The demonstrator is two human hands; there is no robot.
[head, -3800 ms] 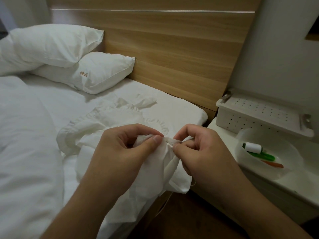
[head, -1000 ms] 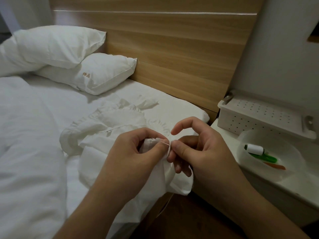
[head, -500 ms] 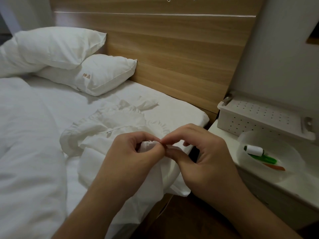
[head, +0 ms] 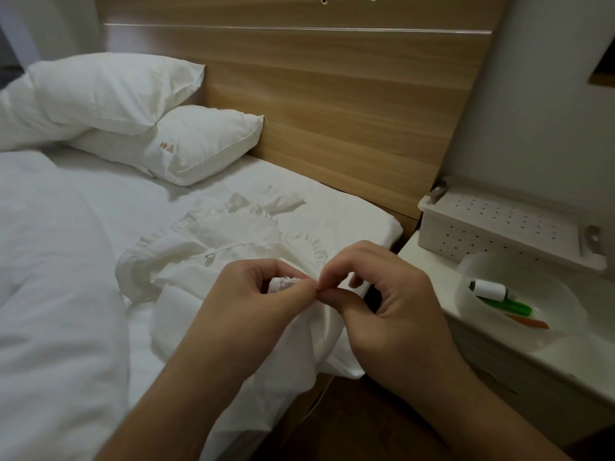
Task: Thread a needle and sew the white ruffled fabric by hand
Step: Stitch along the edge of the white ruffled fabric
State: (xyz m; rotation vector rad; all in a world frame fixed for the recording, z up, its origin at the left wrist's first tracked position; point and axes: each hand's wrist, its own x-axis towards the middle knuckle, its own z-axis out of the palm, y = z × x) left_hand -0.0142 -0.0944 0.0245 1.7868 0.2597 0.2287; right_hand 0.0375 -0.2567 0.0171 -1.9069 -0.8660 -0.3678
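The white ruffled fabric (head: 229, 241) lies bunched on the bed's near corner, part of it hanging over the edge. My left hand (head: 253, 311) grips a gathered fold of it between thumb and fingers. My right hand (head: 382, 307) meets the left at that fold, with thumb and forefinger pinched together at the fabric's edge. The needle is hidden between those fingertips, so I cannot make it out. A thin thread (head: 319, 399) hangs below the fabric.
Two white pillows (head: 186, 144) lean on the wooden headboard (head: 332, 94). A white duvet (head: 50, 277) fills the left. On the bedside table, a white bowl (head: 565, 314) holds a thread spool (head: 491, 289) and green and orange tools, in front of a perforated white box (head: 499, 224).
One second ago the needle showed between my hands, with my right forefinger raised. My right forefinger has since curled down and pinches at the fold beside my left thumb, hiding the needle.
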